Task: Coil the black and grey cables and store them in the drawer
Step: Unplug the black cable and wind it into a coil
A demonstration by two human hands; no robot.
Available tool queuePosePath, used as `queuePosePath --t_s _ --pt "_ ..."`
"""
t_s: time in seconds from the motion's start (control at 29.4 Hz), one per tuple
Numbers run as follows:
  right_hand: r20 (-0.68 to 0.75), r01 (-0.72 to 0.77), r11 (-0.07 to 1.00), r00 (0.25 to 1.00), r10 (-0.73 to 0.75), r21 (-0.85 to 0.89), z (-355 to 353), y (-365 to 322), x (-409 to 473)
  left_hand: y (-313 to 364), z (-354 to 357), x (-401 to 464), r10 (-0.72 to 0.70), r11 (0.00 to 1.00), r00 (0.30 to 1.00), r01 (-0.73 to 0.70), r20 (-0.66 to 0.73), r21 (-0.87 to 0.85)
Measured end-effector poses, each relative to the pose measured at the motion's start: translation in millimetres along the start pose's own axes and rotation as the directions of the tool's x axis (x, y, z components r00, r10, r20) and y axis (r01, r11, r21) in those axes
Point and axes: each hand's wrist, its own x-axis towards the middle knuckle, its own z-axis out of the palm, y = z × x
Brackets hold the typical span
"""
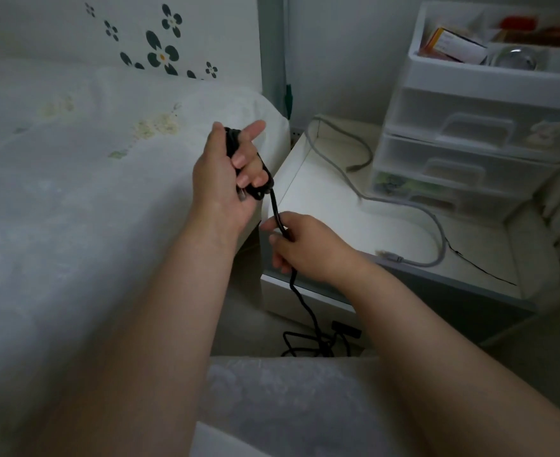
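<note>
My left hand (226,173) grips a small bundle of coiled black cable (305,308) above the bed's edge. From that bundle the cable runs down through my right hand (300,247), which pinches it between thumb and fingers. Below my right hand the black cable hangs to the floor, where its loose end lies in a tangle. The grey cable (437,225) lies uncoiled across the white bedside table (325,199), one plug near the table's front edge.
A white bed (74,192) with a flower-print pillow fills the left. A translucent plastic drawer unit (470,150) stands at the back right of the table, its drawers closed and its top tray holding boxes. My knee, in light fabric, sits at the bottom centre.
</note>
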Motion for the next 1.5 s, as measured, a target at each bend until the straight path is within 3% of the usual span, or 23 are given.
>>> queuePosePath --t_s 0.2,0.34,0.41,0.51,0.61,0.72,0.82,0.92,1.02,1.06,1.16,1.26,1.33,1.4,1.5 --pt "0.056 -0.007 0.944 0.998 0.027 -0.331 1 4 3 -10 1 0 0.042 0.989 0.998 -0.036 -0.042 0.141" --pt "0.028 -0.016 0.899 0.999 0.031 -0.437 3 0 5 -21 3 2 0.115 0.921 0.993 -0.095 -0.030 0.378" --pt "-0.001 -0.025 0.880 1.000 0.028 -0.474 6 -1 6 -27 7 1 0.173 0.812 0.985 -0.157 0.024 0.562" --pt "-0.006 -0.026 0.898 1.000 0.026 -0.440 5 -5 6 -34 12 -2 0.225 0.554 0.961 -0.259 0.157 0.791" --pt "-0.025 -0.053 0.972 0.999 0.048 -0.231 -10 -6 7 -38 7 1 0.222 0.251 0.930 -0.345 0.293 0.904" --pt "0.077 -0.136 0.985 0.989 0.128 0.108 -17 -3 3 -40 5 3 0.220 0.176 0.919 -0.367 0.327 0.913" --pt "0.201 -0.161 0.964 0.972 0.118 0.213 -16 0 0 -39 4 5 0.235 0.122 0.907 -0.383 0.348 0.916" --pt "0.213 -0.102 0.990 0.974 0.079 0.102 -22 2 -2 -37 0 8 0.218 -0.005 0.905 -0.374 0.366 0.927" --pt "0.080 0.053 0.967 0.996 -0.034 -0.250 -20 4 -1 -41 -4 13 0.135 -0.243 0.935 -0.289 0.327 0.926" --pt "0.035 0.102 0.941 0.995 -0.096 -0.323 -17 6 -1 -40 -5 15 0.125 -0.267 0.950 -0.247 0.287 0.932" --pt "-0.110 0.264 0.890 0.940 -0.324 -0.373 -13 11 2 -31 -9 19 0.079 -0.179 0.979 -0.173 0.189 0.969" --pt "-0.255 0.340 0.884 0.868 -0.426 -0.321 -22 10 4 -25 -10 12 -0.138 0.036 0.977 -0.157 0.160 0.987" --pt "-0.352 0.319 0.921 0.855 -0.382 -0.225 -29 9 2 -24 -6 5 -0.260 0.156 0.956 -0.100 0.139 0.983" --pt "-0.446 0.270 0.950 0.838 -0.313 -0.158 -37 9 3 -23 -3 -1 -0.355 0.210 0.925 -0.064 0.137 0.976" --pt "-0.503 0.182 0.977 0.838 -0.213 -0.110 -43 12 7 -21 1 -7 -0.477 0.344 0.863 0.010 0.166 0.939"
